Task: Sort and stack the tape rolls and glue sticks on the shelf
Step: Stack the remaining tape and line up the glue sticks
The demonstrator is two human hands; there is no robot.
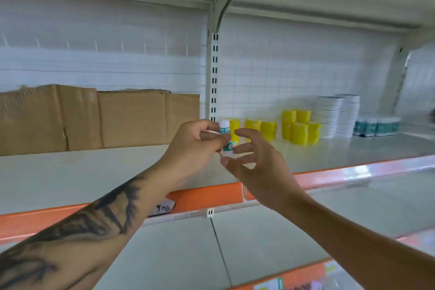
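While both arms reach in over the shelf edge, here is how it stands.

Left hand: the left hand [195, 141], centre of the frame, has thumb and fingers curled round a glue stick [226, 138] and holds it nearly upright in the air, above the shelf board.

Right hand: the right hand [256, 162], just beside it at centre right, is spread with fingers loosely bent, gripping nothing; its fingertips [240, 133] sit close to the stick, and whether they touch it I cannot tell.

Glue stick: white body, green band, white cap on top, in mid-air in front of the yellow rolls.

Shelf: pale board with an orange front strip [204, 195] running across the middle of the frame.

Yellow tape rolls [299, 130]: grouped right of centre at the back, some stacked two high.

White stacks [339, 115]: two tall piles further right, blurred.

Green-and-white packs [376, 126]: a low row at far right; possibly more glue sticks, too blurred to say.

Cardboard [98, 117]: flattened sheets leaning at the left, against the back grid.

Step in hand: looks like a hand-over, or carrying this stick to its group.

Next move: calls for a firm pinch by the right hand before the left lets go, then standing it upright beside matching items on the right.
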